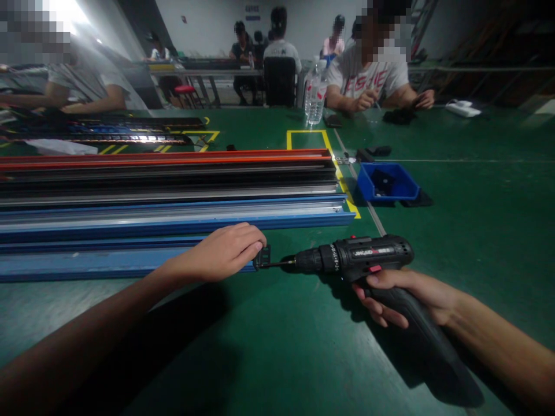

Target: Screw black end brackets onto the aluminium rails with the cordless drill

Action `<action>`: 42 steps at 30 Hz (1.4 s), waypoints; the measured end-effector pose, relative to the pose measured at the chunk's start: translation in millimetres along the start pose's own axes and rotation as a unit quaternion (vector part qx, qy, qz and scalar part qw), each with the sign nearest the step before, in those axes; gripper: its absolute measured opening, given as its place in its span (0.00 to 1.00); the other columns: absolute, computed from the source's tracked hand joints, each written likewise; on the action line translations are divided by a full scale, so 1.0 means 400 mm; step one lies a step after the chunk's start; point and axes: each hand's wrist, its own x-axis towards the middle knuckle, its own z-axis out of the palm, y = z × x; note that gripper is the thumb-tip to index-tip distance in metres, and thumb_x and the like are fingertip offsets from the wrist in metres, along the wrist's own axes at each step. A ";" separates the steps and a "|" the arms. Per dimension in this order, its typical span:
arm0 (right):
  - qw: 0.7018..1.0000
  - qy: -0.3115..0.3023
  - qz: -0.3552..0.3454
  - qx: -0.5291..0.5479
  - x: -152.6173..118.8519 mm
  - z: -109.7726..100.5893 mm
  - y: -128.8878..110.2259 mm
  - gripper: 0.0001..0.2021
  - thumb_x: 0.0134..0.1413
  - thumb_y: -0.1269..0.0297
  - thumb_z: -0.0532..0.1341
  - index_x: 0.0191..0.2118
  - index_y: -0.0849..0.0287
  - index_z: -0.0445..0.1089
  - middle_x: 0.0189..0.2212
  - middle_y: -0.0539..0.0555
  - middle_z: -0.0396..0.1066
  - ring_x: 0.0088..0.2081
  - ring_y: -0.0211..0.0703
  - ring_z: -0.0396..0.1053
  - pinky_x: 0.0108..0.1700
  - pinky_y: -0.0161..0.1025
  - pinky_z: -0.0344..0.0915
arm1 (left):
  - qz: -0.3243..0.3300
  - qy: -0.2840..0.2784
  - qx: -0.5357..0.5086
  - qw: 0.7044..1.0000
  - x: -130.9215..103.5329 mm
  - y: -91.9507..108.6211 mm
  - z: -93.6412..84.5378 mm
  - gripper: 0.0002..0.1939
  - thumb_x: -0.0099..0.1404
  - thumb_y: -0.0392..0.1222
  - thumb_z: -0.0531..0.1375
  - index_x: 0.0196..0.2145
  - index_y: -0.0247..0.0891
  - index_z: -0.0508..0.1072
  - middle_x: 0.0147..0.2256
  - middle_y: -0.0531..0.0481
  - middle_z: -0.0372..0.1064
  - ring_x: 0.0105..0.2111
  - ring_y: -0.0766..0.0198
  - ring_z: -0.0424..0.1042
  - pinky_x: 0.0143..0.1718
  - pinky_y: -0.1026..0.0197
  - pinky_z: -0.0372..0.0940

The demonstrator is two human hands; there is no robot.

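My right hand (390, 294) is wrapped around the handle of a black cordless drill (368, 254), which lies level and points left. Its long bit (277, 264) reaches a small black end cap (263, 257) at the tip of a blue metal rail (108, 263). My left hand (232, 251) lies over that end of the rail, thumb and fingers closed on the end cap. The palm hides part of the rail. Whether the bit sits in a screw is too small to tell.
Behind the near rail lie more long rails, blue (260, 221), black (173, 176) and orange (217, 155). A blue bin (388, 182) with small dark parts stands right of them. Bottles (314, 95) and co-workers (368, 75) are across the green table (477, 231).
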 end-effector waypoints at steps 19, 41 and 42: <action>1.000 -0.013 0.008 0.004 0.001 0.006 -0.009 0.16 0.68 0.56 0.67 0.45 0.68 0.79 0.32 0.53 0.77 0.21 0.29 0.69 0.34 0.32 0.72 | 0.007 0.009 -0.003 1.000 0.000 -0.002 0.001 0.22 0.81 0.48 0.45 0.48 0.38 0.77 0.48 0.44 0.78 0.49 0.54 0.75 0.54 0.51 0.68; 1.000 -0.018 -0.001 0.002 0.000 0.010 -0.010 0.19 0.67 0.57 0.67 0.52 0.70 0.80 0.39 0.61 0.81 0.22 0.29 0.70 0.36 0.32 0.74 | 0.010 0.007 -0.003 1.000 -0.002 0.000 -0.002 0.23 0.81 0.48 0.44 0.49 0.38 0.77 0.48 0.43 0.78 0.49 0.54 0.74 0.54 0.50 0.67; 1.000 -0.026 -0.003 0.001 0.000 0.008 -0.009 0.19 0.68 0.57 0.67 0.53 0.70 0.80 0.38 0.60 0.81 0.22 0.29 0.71 0.36 0.32 0.74 | 0.010 0.008 -0.002 1.000 -0.002 -0.001 -0.001 0.23 0.81 0.48 0.44 0.49 0.38 0.77 0.48 0.43 0.78 0.49 0.54 0.74 0.54 0.51 0.67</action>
